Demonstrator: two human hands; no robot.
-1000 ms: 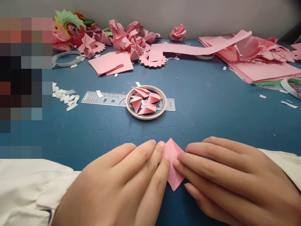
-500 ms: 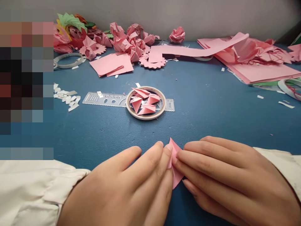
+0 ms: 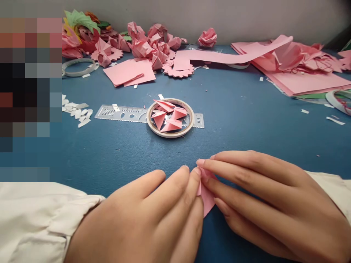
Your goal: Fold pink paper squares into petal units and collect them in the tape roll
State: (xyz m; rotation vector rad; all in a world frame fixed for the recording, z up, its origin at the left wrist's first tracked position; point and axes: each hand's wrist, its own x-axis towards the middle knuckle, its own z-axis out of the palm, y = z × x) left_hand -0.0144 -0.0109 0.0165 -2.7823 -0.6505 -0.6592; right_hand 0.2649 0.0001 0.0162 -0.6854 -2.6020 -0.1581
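Note:
Between my hands, on the blue tabletop, lies a small folded piece of pink paper (image 3: 208, 204), largely covered by fingers. My left hand (image 3: 153, 215) is closed on its left side, fingertips pressed against the fold. From the right, my right hand (image 3: 263, 197) pinches and presses the same paper, one fingertip lying over its top point. Beyond them, a roll of double-sided tape (image 3: 170, 136) rests on a clear stencil ruler (image 3: 120, 114). Several small folded pink paper pieces (image 3: 172, 125) sit inside the roll's ring.
Crumpled and folded pink paper shapes (image 3: 142, 45) are heaped along the back. Flat pink sheets (image 3: 309, 82) lie at the back right, a long pink strip (image 3: 214, 56) across the middle. White paper scraps (image 3: 82, 113) are at left. Another tape roll (image 3: 340, 102) is at the right edge.
My right hand has shifted slightly up and left, its fingertip now covering the paper's top point. My left hand stays nearly in place on the paper.

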